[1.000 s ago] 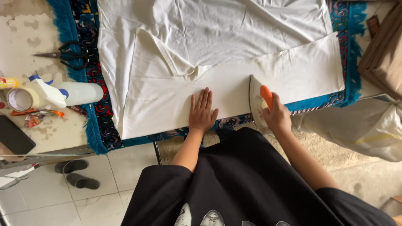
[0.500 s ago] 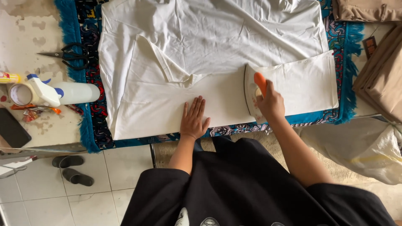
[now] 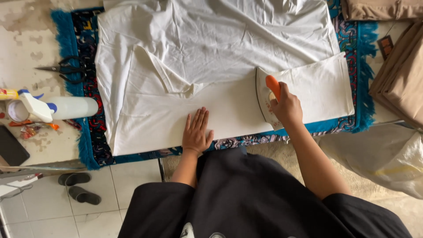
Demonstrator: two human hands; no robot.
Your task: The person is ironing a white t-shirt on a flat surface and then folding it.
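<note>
Spread over a blue fringed patterned rug (image 3: 90,145), the white cotton garment (image 3: 211,53) lies smooth along its near edge — the upper part, seemingly, is creased. Left hand (image 3: 196,132) presses flat, fingers together; right hand (image 3: 286,108) grips the orange-handled white iron (image 3: 265,99) — resting on the folded near strip.

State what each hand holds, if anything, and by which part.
The right hand grips the iron by its orange handle. The left hand holds nothing; it lies flat on the white cloth.

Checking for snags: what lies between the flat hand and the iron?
Only smooth white cloth lies between the left hand and the iron, seen from the head view.
</note>
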